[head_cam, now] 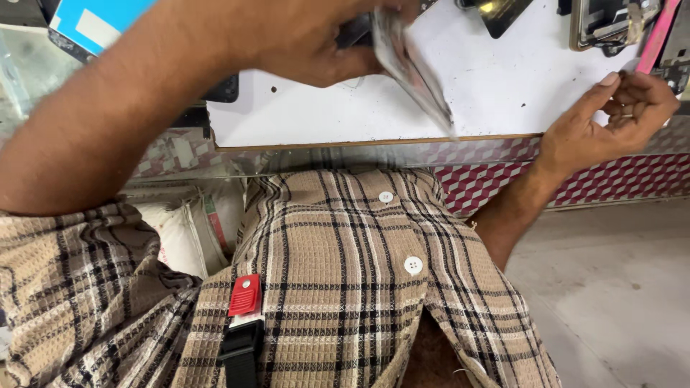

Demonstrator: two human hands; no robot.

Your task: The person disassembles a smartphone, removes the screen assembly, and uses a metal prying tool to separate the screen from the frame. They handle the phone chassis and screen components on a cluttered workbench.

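Left hand (316,50), top centre, fingers clamped on blurred flat panel (413,68), lifted off white board (503,93). Right hand (625,108), upper right, loosely curled, empty. Panel not set down.

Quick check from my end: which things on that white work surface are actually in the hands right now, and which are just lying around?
In hand:
- left hand holding a blurred flat grey panel
- right hand curled at the edge of the white work surface, nothing clearly in its grip

Lying about:
- blue-and-white box
- dark part
- metal-framed part
- pink strip
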